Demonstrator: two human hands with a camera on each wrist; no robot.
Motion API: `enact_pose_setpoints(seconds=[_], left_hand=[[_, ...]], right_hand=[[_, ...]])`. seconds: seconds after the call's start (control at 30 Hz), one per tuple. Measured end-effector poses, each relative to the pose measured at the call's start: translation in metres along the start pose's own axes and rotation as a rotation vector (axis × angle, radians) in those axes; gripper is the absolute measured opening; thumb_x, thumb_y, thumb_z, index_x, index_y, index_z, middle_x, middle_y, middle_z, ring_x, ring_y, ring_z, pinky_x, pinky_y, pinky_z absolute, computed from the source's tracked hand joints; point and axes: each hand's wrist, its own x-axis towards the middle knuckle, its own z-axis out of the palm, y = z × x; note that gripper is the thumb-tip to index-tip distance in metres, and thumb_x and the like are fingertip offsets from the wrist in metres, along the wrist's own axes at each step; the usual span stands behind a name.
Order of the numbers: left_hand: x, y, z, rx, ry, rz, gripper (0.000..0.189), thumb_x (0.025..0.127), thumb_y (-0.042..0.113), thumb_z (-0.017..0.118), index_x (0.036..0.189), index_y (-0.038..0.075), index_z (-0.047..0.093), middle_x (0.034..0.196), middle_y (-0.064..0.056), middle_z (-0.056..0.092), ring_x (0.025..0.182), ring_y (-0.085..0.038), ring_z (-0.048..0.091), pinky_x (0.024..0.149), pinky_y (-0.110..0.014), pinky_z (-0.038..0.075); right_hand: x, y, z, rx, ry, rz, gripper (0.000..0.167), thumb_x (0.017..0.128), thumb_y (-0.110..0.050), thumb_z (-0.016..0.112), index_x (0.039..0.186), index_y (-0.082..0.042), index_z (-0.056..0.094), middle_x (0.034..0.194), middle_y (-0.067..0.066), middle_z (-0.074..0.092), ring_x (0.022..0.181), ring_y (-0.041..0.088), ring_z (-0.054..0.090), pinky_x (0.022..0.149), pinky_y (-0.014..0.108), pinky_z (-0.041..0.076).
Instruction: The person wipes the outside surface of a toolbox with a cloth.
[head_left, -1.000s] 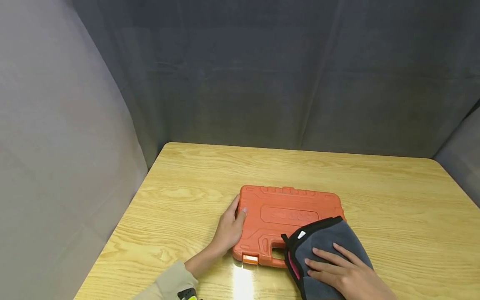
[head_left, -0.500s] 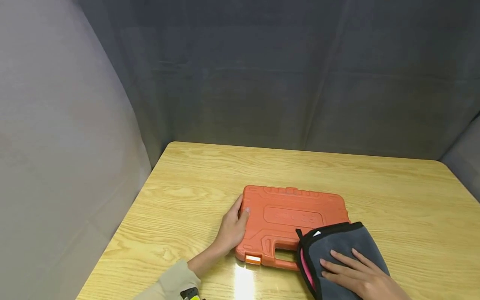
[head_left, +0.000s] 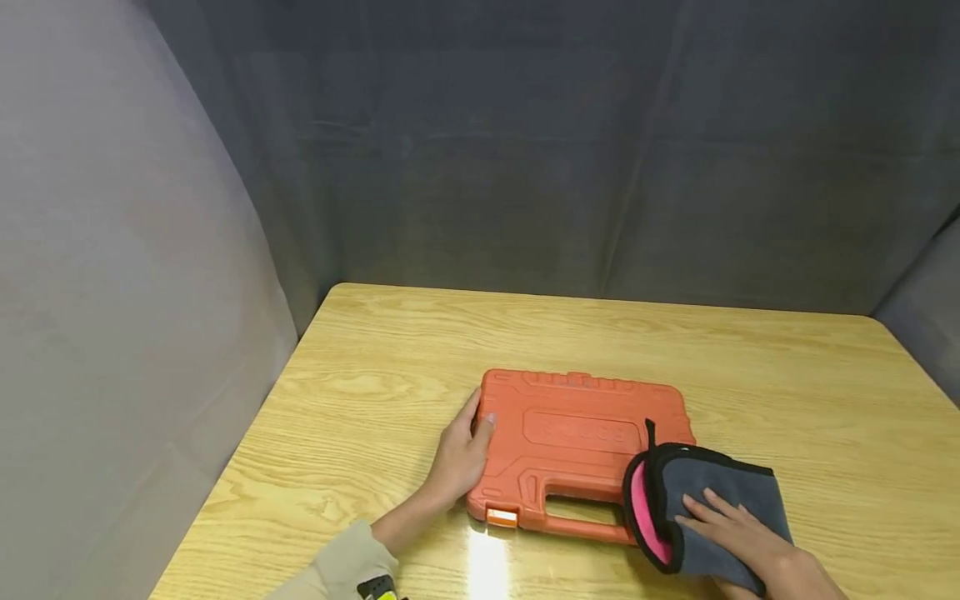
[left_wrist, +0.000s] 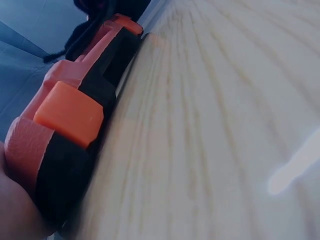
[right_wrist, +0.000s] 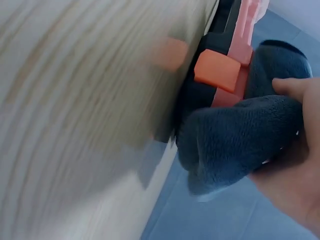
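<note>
An orange-red plastic tool case (head_left: 577,437) lies flat on the wooden table, its handle side toward me. My left hand (head_left: 459,457) grips the case's left edge, with the thumb on the lid and the fingers along the side. At the front right corner my right hand (head_left: 738,533) holds a grey cleaning cloth (head_left: 757,483) with black trim and a pink underside. The cloth covers that corner and drapes over its edge. In the right wrist view the cloth hangs folded beside an orange latch (right_wrist: 217,70). Another latch (left_wrist: 70,112) shows in the left wrist view.
The wooden table (head_left: 360,400) extends around the case on all sides. A dark curtain (head_left: 480,167) hangs behind it, and a grey one (head_left: 127,292) at the left. A wristwatch (head_left: 378,587) sits on my left sleeve.
My right hand has moved rightward with the cloth, whose left side now curls up and bares more pink. More of the case's handle shows. My left hand and the case stay in place.
</note>
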Motion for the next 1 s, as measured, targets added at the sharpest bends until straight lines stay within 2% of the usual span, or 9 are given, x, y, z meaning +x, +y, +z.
enact_pose_setpoints(seconds=[0.1,0.2,0.33,0.53,0.6,0.7,0.83,0.93,1.0], left_hand=[[0.000,-0.001,-0.001,0.001,-0.004,0.009,0.059,0.109,0.025,0.042,0.158,0.001,0.019,0.161,-0.015,0.023,0.147,-0.026,0.021,0.117,-0.044,0.022],[0.000,-0.002,-0.001,0.003,-0.004,0.017,0.059,0.109,0.025,0.042,0.158,0.000,0.019,0.161,-0.016,0.023,0.147,-0.027,0.021,0.117,-0.045,0.023],[0.000,-0.002,-0.001,0.001,-0.003,0.026,0.059,0.109,0.024,0.042,0.158,0.000,0.019,0.161,-0.016,0.024,0.147,-0.027,0.022,0.116,-0.044,0.024],[0.000,-0.001,0.001,0.003,-0.007,0.033,0.058,0.109,0.024,0.041,0.158,0.001,0.019,0.161,-0.015,0.025,0.146,-0.027,0.023,0.116,-0.044,0.024],[0.001,-0.001,0.002,-0.004,-0.008,0.029,0.058,0.109,0.024,0.042,0.158,0.001,0.019,0.161,-0.015,0.025,0.147,-0.026,0.023,0.116,-0.043,0.024],[0.000,-0.001,0.002,-0.003,-0.011,0.030,0.059,0.109,0.023,0.041,0.158,0.000,0.019,0.161,-0.015,0.024,0.147,-0.027,0.022,0.116,-0.044,0.024],[0.000,-0.001,0.001,-0.004,-0.008,0.027,0.059,0.109,0.024,0.042,0.158,0.000,0.019,0.161,-0.016,0.024,0.146,-0.027,0.022,0.116,-0.044,0.024],[0.000,-0.001,0.001,-0.003,-0.003,0.027,0.059,0.109,0.025,0.042,0.158,0.000,0.019,0.161,-0.015,0.025,0.146,-0.027,0.023,0.116,-0.044,0.024],[0.000,0.000,0.001,-0.006,-0.003,0.028,0.059,0.109,0.024,0.042,0.158,0.001,0.020,0.161,-0.015,0.025,0.146,-0.027,0.023,0.116,-0.044,0.024]], right_hand=[[-0.002,-0.013,-0.004,-0.013,0.102,0.240,0.073,0.078,-0.014,0.085,0.143,-0.023,0.055,0.153,-0.012,0.039,0.134,-0.014,0.027,0.055,0.029,0.051],[0.001,-0.024,-0.011,0.013,0.118,0.468,0.063,0.082,-0.010,0.081,0.141,-0.013,0.058,0.112,0.003,0.069,0.094,-0.002,0.063,0.055,0.026,0.047],[0.009,-0.025,-0.025,0.075,0.142,0.623,0.045,0.092,-0.006,0.071,0.135,-0.001,0.059,0.085,0.009,0.068,0.065,0.016,0.061,0.057,0.035,0.050],[0.017,-0.009,-0.051,0.182,0.263,0.798,0.043,0.104,-0.018,0.055,0.131,0.015,0.053,0.112,0.038,0.062,0.093,0.052,0.064,0.068,0.057,0.055],[0.016,0.000,-0.059,0.245,0.280,0.880,0.050,0.106,-0.027,0.049,0.132,0.016,0.050,0.111,0.038,0.062,0.086,0.040,0.068,0.065,0.051,0.057],[0.011,0.014,-0.069,0.322,0.325,0.993,0.056,0.107,-0.035,0.044,0.132,0.015,0.048,0.103,0.031,0.065,0.072,0.012,0.065,0.058,0.036,0.056],[0.003,0.031,-0.077,0.414,0.439,1.065,0.051,0.106,-0.037,0.044,0.128,0.009,0.050,0.085,-0.009,0.064,0.064,-0.006,0.056,0.052,0.026,0.053],[-0.004,0.043,-0.081,0.467,0.538,1.038,0.024,0.106,-0.032,0.046,0.123,-0.019,0.054,0.081,-0.032,0.052,0.064,-0.009,0.056,0.052,0.020,0.052],[-0.008,0.051,-0.086,0.475,0.592,0.993,0.015,0.106,-0.026,0.045,0.115,-0.034,0.054,0.080,-0.034,0.052,0.062,-0.010,0.055,0.050,0.017,0.048]])
